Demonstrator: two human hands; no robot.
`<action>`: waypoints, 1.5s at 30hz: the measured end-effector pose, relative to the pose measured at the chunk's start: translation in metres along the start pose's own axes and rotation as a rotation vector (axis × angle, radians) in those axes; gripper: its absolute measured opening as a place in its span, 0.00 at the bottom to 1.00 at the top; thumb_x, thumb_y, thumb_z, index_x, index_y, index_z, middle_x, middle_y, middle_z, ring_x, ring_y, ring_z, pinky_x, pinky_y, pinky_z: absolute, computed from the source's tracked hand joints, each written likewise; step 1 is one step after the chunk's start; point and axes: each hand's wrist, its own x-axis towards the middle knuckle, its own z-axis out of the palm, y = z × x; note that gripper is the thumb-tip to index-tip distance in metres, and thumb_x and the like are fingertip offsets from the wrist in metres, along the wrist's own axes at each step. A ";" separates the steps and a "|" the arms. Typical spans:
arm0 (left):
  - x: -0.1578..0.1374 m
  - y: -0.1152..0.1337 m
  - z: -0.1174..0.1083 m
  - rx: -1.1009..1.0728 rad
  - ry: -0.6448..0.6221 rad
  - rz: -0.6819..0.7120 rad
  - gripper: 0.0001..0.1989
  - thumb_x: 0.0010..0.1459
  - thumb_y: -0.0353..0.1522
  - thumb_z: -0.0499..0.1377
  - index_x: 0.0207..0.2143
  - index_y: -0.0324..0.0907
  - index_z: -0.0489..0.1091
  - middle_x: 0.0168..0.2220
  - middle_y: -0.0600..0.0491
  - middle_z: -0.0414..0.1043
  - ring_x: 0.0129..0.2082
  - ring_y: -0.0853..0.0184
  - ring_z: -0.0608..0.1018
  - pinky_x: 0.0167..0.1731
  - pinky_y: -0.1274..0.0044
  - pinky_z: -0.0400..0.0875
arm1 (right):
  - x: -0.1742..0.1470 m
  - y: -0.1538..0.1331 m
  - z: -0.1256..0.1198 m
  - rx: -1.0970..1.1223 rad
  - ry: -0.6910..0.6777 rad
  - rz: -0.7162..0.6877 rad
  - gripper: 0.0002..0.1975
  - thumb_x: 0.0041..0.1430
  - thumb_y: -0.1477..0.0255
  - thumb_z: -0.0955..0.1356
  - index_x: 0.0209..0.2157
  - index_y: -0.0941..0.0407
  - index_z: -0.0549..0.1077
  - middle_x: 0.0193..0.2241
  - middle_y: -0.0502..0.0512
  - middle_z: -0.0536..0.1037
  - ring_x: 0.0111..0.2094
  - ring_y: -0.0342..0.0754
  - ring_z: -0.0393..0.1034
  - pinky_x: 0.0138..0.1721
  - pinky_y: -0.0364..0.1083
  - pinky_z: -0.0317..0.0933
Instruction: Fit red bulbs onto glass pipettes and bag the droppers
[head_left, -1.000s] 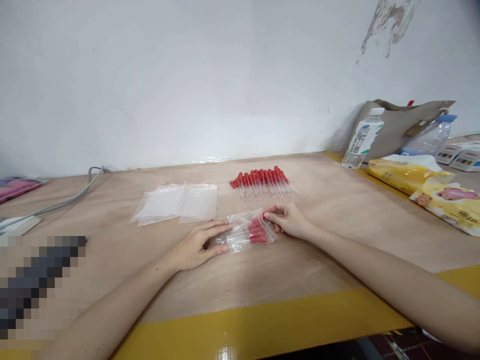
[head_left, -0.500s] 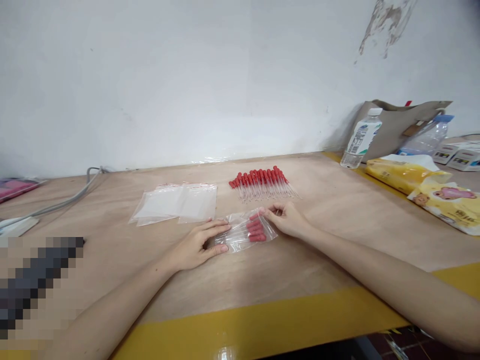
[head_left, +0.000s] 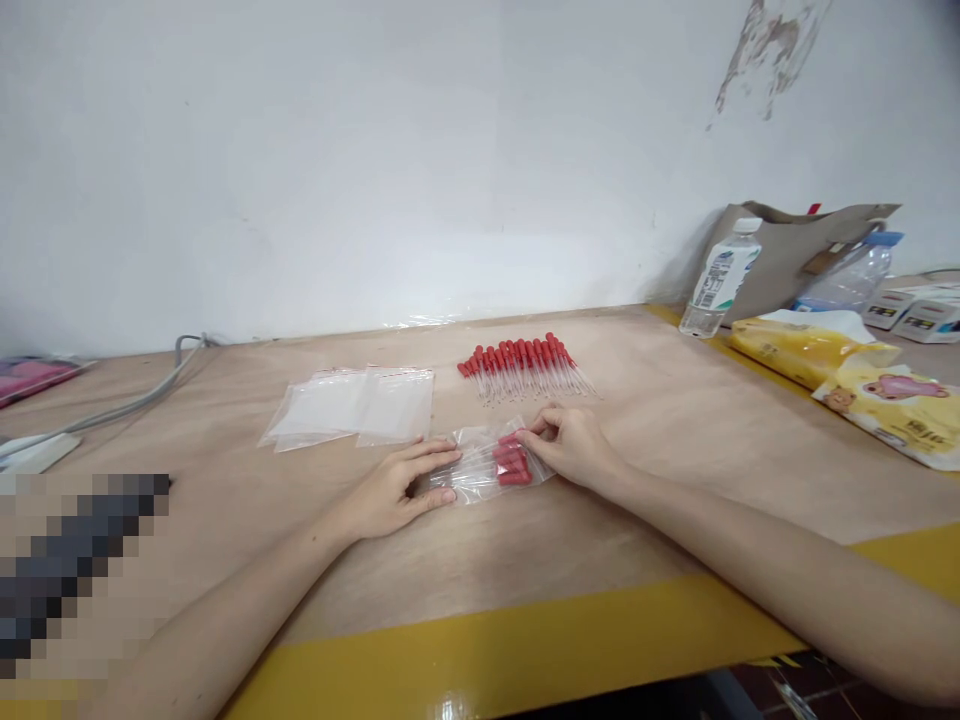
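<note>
A clear plastic bag (head_left: 471, 488) lies flat on the table between my hands. Inside it are several droppers with red bulbs (head_left: 514, 468), their thin clear tubes pointing left. My left hand (head_left: 401, 490) holds the bag's left end, with the fingers on the upper corner and the thumb on the lower. At the right end, my right hand (head_left: 566, 440) pinches the bag's upper edge beside the topmost red bulb; its other fingers are curled. Behind the bag, a row of more red-bulbed droppers (head_left: 525, 355) rests on the table, tubes toward me.
Flat clear bags (head_left: 322, 405) overlap at the left. A water bottle (head_left: 721, 280), a grey bag (head_left: 780, 245) and yellow tissue packs (head_left: 892, 410) stand or lie at the right. A grey cable (head_left: 150, 395) runs along the left. Yellow tape (head_left: 525, 640) lines the front edge.
My right hand has shifted slightly left and down along the bag's right end, over the top bulb. The bulbs in the bag sit closer together. My left hand stays in place.
</note>
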 end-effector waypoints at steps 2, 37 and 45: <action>0.000 0.000 0.000 0.001 -0.001 -0.007 0.23 0.57 0.41 0.53 0.55 0.47 0.60 0.57 0.50 0.59 0.56 0.61 0.62 0.56 0.65 0.56 | 0.001 0.002 0.002 0.077 -0.008 0.086 0.10 0.46 0.64 0.68 0.23 0.58 0.72 0.24 0.54 0.74 0.24 0.44 0.66 0.26 0.43 0.58; 0.000 0.002 0.000 0.096 -0.036 -0.009 0.23 0.59 0.42 0.49 0.56 0.48 0.57 0.59 0.51 0.55 0.60 0.61 0.56 0.59 0.61 0.44 | 0.015 0.027 0.004 0.594 -0.362 0.317 0.23 0.38 0.62 0.73 0.36 0.60 0.70 0.28 0.54 0.74 0.30 0.45 0.69 0.33 0.44 0.62; 0.010 -0.040 -0.007 0.318 0.160 -0.267 0.27 0.59 0.47 0.44 0.57 0.46 0.56 0.62 0.46 0.47 0.62 0.55 0.46 0.57 0.56 0.40 | 0.018 0.028 -0.027 0.923 -0.383 0.394 0.10 0.46 0.67 0.70 0.29 0.58 0.71 0.27 0.53 0.76 0.27 0.44 0.70 0.29 0.43 0.64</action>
